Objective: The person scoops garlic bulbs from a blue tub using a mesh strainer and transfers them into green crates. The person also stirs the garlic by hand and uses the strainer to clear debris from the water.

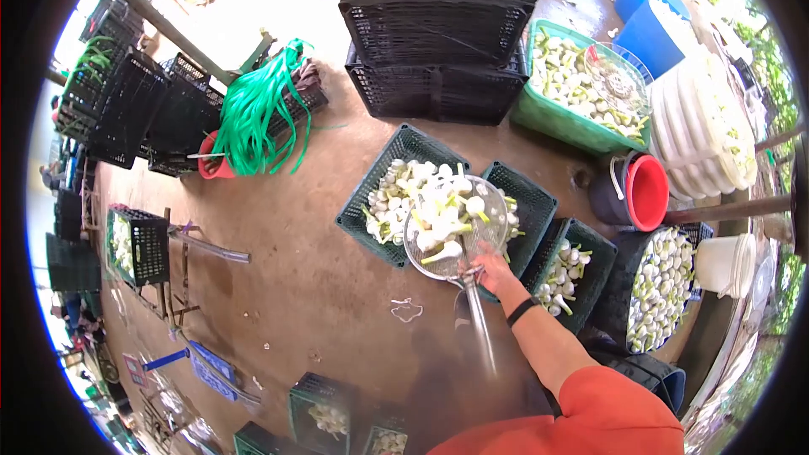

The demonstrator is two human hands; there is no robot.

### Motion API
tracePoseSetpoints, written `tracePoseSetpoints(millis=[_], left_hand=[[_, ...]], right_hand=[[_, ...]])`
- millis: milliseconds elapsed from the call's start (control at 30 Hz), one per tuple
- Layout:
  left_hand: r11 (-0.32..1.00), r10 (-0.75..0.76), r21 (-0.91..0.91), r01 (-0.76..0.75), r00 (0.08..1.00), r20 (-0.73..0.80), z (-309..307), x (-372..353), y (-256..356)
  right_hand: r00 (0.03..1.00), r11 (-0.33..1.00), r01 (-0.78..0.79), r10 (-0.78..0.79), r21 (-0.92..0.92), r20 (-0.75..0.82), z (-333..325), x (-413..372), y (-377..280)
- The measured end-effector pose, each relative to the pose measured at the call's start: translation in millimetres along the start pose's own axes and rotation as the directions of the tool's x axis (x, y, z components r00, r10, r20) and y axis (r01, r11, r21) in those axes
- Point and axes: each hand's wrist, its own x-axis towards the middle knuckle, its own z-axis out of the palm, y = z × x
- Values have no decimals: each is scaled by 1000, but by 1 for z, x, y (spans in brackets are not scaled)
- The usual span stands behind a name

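My right hand (494, 273), with a black band on its wrist, is closed at the neck of a large round wire skimmer (423, 263). White garlic bulbs (447, 211) with short green stems are heaped in the skimmer's mesh bowl. Its metal handle (479, 329) runs down toward my body and blurs at the lower end. The bowl is over the edges of two dark green crates: the left crate (354, 202) has garlic inside, and the right crate (533, 202) shows some bulbs beside the skimmer. My left hand is out of sight.
Another garlic crate (600, 274) and a full black tub (619, 286) are to the right. Beyond stand a red bucket (647, 192) and a green bin (552, 118) of garlic. Stacked black crates (438, 93) rise ahead. Green straps (261, 118) hang at the left.
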Motion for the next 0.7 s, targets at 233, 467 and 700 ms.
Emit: tracePoseSetpoints(millis=[233,467,700], left_hand=[[999,29,37,-32,996,80,-18,4,44],[983,93,144,-110,989,119,-46,41,42],[977,45,200,-76,987,153,-34,45,56]], right_hand=[[999,997,39,-41,72,26,-7,-41,-3],[995,980,69,-81,186,55,-66,-124,23],[975,973,137,-99,188,-199,-135,-176,24]])
